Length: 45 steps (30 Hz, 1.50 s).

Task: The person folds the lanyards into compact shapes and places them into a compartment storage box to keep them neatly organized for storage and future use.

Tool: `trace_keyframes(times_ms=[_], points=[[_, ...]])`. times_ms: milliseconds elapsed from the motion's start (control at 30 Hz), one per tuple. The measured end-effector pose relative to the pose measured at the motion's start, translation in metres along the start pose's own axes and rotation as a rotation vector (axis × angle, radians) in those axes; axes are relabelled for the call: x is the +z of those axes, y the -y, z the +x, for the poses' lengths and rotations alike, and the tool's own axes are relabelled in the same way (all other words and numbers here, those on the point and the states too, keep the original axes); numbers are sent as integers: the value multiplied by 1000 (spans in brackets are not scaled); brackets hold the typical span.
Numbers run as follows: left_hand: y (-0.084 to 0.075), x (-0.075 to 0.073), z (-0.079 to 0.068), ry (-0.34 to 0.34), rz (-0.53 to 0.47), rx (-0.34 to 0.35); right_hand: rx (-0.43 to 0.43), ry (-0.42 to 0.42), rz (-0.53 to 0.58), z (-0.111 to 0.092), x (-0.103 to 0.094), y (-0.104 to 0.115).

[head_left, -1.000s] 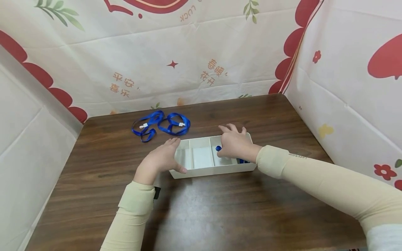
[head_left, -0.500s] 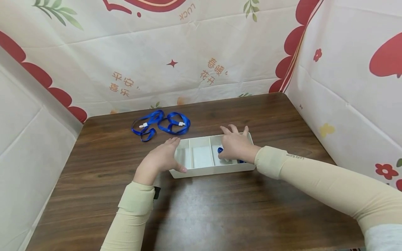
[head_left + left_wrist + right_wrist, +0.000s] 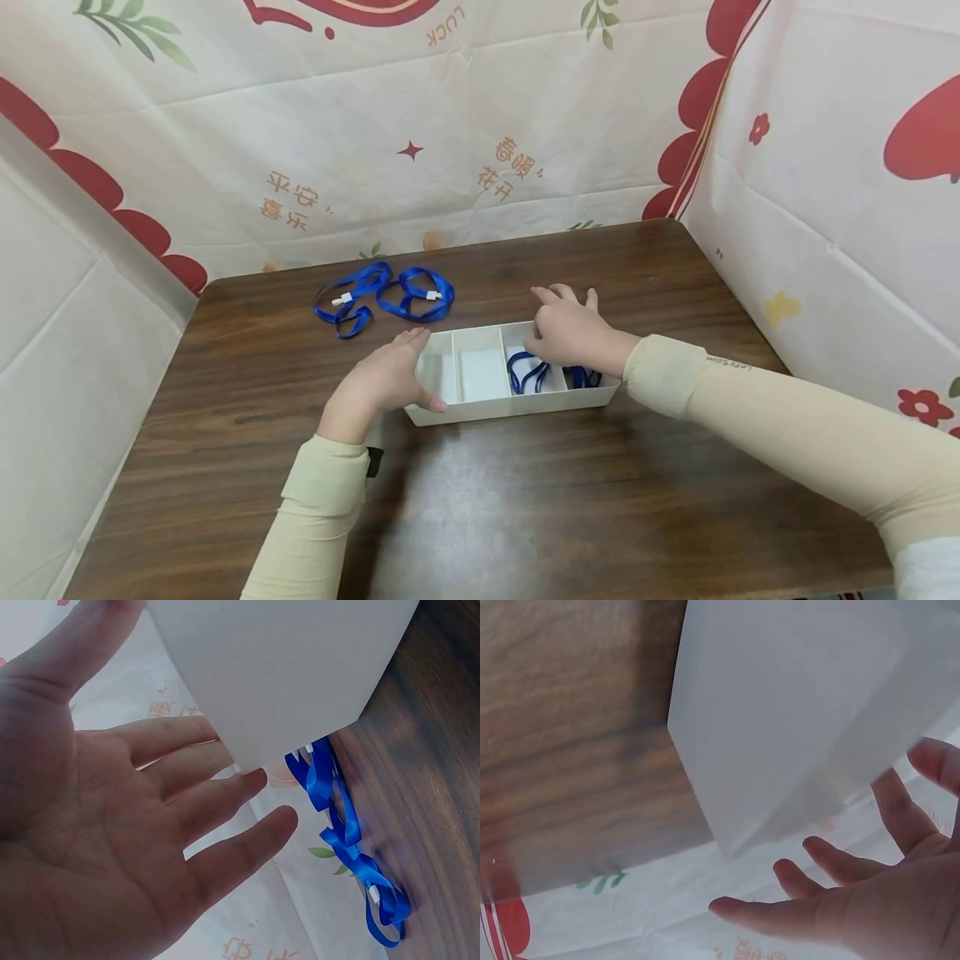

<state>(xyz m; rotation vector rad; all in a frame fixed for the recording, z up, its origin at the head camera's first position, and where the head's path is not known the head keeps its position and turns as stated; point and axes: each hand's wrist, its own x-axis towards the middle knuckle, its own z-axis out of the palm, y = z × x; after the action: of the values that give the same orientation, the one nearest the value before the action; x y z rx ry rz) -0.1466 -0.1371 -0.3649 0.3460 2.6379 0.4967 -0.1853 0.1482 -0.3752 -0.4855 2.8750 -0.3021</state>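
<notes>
My left hand [image 3: 382, 379] spans the left end of a white divided tray [image 3: 510, 406], its thumb along the front rim. Its straight, spread fingers lie against the tray's outer wall in the left wrist view. Above the back right part of the tray is my right hand [image 3: 573, 329], fingers extended and spread, with nothing gripped in the right wrist view. Below it, a blue lanyard [image 3: 538, 377] lies looped in the third compartment from the left. Another blue lanyard [image 3: 579, 379] fills part of the rightmost compartment, partly hidden by the hand.
Two coiled blue lanyards with white clips, a left one [image 3: 363, 287] and a right one [image 3: 442, 308], lie behind the tray on the dark wooden table [image 3: 480, 500]. A printed white cloth [image 3: 360, 125] hangs along the table's back edge and right side.
My right hand has let go of the blue lanyard, leaving it in the third compartment, and has lifted slightly up and right. The left hand stays put.
</notes>
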Motion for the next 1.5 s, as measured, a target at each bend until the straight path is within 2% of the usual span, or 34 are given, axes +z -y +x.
trace_keyframes(times_ms=[200, 433, 633, 900, 1033, 1133, 1233, 1367, 1500], points=[[0, 0, 2, -7, 6, 4, -16, -44, 2, 0, -12, -1], [3, -2, 3, 38, 3, 18, -38, -52, 24, -2, -21, 0], [8, -18, 9, 110, 37, 79, -41, -66, 58, -1, -26, -1], [21, -38, 26, 178, -22, 102, -35, -58, 92, 4, -27, -1], [28, -47, 35, 176, -60, 117, -30, -46, 106, 6, -29, -1], [30, -52, 41, 163, -34, 120, -43, -29, 111, 6, -30, -2], [30, -56, 48, 142, 4, 136, -109, -28, 92, 11, -33, -4], [33, -63, 63, 81, 55, 142, -229, -51, 34, 24, -41, -7], [33, -68, 80, 56, 84, 120, -278, -60, -35, 41, -45, -8]])
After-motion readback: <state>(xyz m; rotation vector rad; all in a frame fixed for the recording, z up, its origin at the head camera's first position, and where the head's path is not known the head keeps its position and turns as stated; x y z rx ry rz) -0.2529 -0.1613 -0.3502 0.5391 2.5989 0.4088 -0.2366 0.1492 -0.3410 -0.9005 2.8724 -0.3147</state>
